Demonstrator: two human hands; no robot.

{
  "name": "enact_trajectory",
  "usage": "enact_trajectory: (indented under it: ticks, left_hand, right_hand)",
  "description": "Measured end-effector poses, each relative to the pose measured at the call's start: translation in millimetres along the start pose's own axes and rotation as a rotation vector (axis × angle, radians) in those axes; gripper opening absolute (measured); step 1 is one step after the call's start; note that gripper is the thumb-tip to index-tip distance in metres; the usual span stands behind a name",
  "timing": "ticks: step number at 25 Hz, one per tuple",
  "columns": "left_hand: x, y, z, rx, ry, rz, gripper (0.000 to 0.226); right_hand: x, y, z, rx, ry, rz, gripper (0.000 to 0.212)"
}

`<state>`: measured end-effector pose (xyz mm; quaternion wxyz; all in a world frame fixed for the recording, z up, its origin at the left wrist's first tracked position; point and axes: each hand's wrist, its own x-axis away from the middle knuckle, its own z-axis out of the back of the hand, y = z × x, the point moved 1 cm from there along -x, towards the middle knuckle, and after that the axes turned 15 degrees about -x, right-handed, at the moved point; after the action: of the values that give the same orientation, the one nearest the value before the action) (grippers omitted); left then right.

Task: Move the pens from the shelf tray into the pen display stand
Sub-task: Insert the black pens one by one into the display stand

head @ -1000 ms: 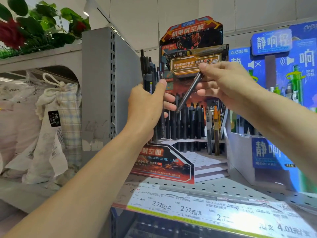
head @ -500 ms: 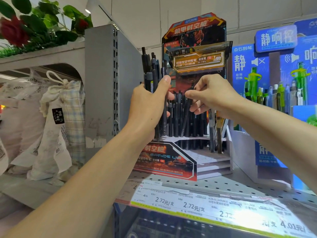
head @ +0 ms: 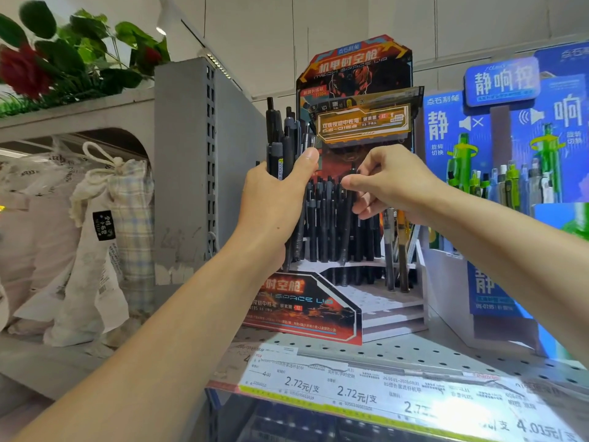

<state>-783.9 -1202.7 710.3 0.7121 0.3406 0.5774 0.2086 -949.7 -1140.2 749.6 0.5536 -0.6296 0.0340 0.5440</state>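
Shop shelving, perforated grey shelf [head: 398,352] with price strip along its front edge; item location as follows.

Single pen [head: 348,224]: black, long axis near upright, lower end down among the rows of the pen display stand [head: 318,307], cap end pinched between thumb and fingers of the right hand [head: 387,183]. Seating looks nearly complete; release appears to be what remains.

Pen bundle [head: 285,141]: black and grey, upright, tips toward 12 o'clock, gripped round the middle by the left hand [head: 274,205], lying at 9 o'clock from the right hand and just beside it. Right hand is the nearer one to the stand's free slots; the next pen would be drawn sideways toward 3 o'clock.

Blue display [head: 497,129] at 3 o'clock; cloth bags [head: 105,237] at 9 o'clock.
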Motion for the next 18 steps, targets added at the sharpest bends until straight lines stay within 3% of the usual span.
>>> enact_trajectory:
  ticks: [3,7,18]
  left_hand:
    - [-0.7,1.1,0.4,0.008,0.02,-0.006,0.036]
    - [-0.9,2.3,3.8,0.03,0.033,-0.026,0.033]
    - [-0.2,-1.1,12.5,0.046,0.063,-0.024,0.02]
  right_hand:
    - [-1.0,-3.0,0.0,-0.044,0.036,0.016,0.022]
    - [-1.2,-8.7,-10.0,-0.115,-0.044,0.018,0.023]
    - [3.5,6.7,-30.6,0.077,-0.252,-0.081,0.028]
